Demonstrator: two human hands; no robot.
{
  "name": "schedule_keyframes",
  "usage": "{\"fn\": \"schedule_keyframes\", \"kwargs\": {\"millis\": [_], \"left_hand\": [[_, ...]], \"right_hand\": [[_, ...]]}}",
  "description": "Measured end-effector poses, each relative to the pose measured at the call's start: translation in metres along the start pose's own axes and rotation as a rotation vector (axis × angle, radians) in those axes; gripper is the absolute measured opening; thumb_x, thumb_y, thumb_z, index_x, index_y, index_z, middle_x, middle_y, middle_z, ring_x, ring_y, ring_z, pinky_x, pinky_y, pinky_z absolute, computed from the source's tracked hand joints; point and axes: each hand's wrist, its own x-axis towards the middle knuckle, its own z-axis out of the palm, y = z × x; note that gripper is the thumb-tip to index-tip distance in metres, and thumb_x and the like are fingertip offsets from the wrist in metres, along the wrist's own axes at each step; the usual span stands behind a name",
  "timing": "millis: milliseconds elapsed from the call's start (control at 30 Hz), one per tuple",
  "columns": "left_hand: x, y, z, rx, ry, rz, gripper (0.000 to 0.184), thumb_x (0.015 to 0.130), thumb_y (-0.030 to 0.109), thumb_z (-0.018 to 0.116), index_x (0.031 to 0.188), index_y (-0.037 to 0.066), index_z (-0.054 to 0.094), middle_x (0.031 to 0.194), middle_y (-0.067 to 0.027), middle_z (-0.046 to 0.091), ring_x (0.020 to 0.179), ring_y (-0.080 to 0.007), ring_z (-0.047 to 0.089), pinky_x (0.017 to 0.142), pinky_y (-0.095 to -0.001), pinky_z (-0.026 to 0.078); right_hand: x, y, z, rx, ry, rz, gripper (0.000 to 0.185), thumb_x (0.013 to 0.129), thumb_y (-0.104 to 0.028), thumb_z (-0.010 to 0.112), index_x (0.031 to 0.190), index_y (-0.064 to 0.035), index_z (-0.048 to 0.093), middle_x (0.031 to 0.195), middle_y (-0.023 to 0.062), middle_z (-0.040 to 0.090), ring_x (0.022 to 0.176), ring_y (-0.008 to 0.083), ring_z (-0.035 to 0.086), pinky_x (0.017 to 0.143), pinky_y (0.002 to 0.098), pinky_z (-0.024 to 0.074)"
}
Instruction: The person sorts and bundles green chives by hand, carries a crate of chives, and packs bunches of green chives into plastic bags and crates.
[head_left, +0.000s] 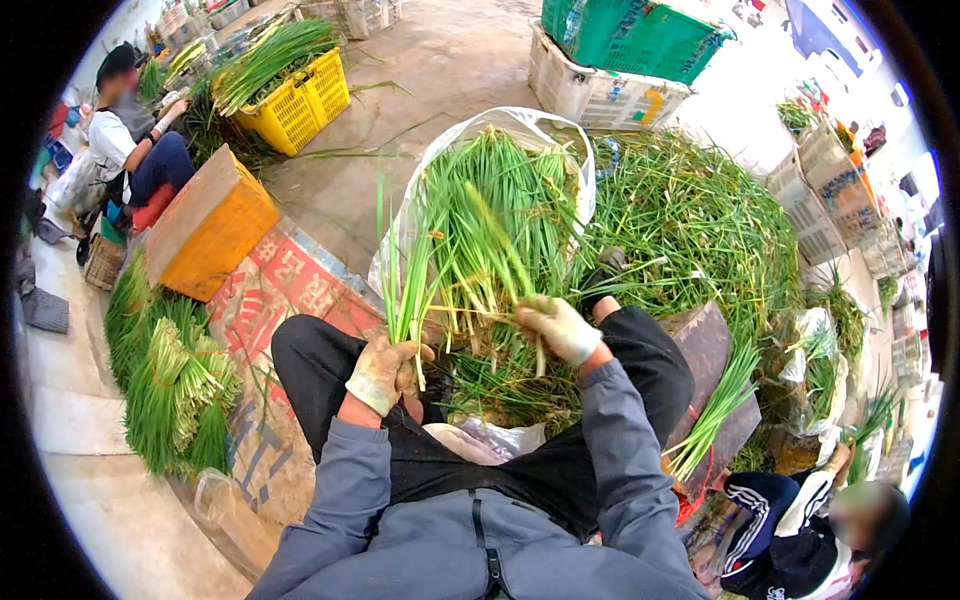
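Note:
My left hand, in a pale work glove, is closed around a small bunch of chives, leaves upward and white ends poking out below. My right hand, gloved too, grips a few more chives, blurred by motion, their leaves slanting up and left. Both hands are above my lap, a short way apart. Just beyond them, a large heap of chives lies in an open white plastic bag, white ends toward me.
Loose green leaves pile at right. A sorted bundle rests on a dark board. Tied bundles lie left, near a yellow box. Crates stand behind. One person sits left, another lower right.

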Motion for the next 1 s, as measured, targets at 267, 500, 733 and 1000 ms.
{"fn": "schedule_keyframes", "kwargs": {"millis": [267, 500, 733, 1000], "left_hand": [[-0.031, 0.011, -0.001, -0.053, -0.027, -0.037, 0.028, 0.089, 0.014, 0.054, 0.110, -0.005, 0.058, 0.074, -0.0100, 0.065, 0.038, -0.0084, 0.042, 0.035, -0.0225, 0.034], [-0.045, 0.020, -0.012, 0.018, -0.079, 0.030, 0.030, 0.087, 0.018, 0.056, 0.107, -0.004, 0.058, 0.068, -0.0088, 0.062, 0.037, -0.0092, 0.042, 0.035, -0.0239, 0.037], [-0.048, 0.027, -0.006, 0.049, -0.110, -0.022, 0.028, 0.089, 0.012, 0.051, 0.110, -0.003, 0.060, 0.067, -0.0065, 0.062, 0.037, -0.0075, 0.039, 0.035, -0.0213, 0.032], [-0.061, 0.019, -0.022, 0.027, -0.348, 0.034, 0.030, 0.086, 0.012, 0.053, 0.109, -0.005, 0.058, 0.064, -0.0061, 0.057, 0.039, -0.0076, 0.039, 0.037, -0.0233, 0.031]], "right_hand": [[-0.027, 0.007, -0.061, 0.876, 0.755, -0.142, 0.011, 0.099, -0.020, 0.059, 0.094, -0.0103, 0.058, 0.066, -0.0020, 0.053, 0.052, 0.0083, 0.049, 0.045, 0.0223, 0.0421], [-0.003, -0.023, 0.030, -0.143, 0.320, -0.062, 0.035, 0.100, -0.031, 0.052, 0.117, -0.0036, 0.064, 0.094, 0.0065, 0.060, 0.077, 0.0160, 0.056, 0.067, 0.0282, 0.0435], [0.013, -0.067, 0.127, 0.045, -0.153, 0.115, 0.040, 0.100, -0.030, 0.057, 0.133, -0.0073, 0.058, 0.107, 0.0039, 0.067, 0.096, 0.0111, 0.057, 0.087, 0.0291, 0.0481], [0.018, -0.050, 0.005, -0.321, 0.463, -0.213, 0.025, 0.096, -0.030, 0.061, 0.104, -0.0088, 0.070, 0.080, 0.0029, 0.065, 0.063, 0.0137, 0.057, 0.057, 0.0296, 0.0467]]}}
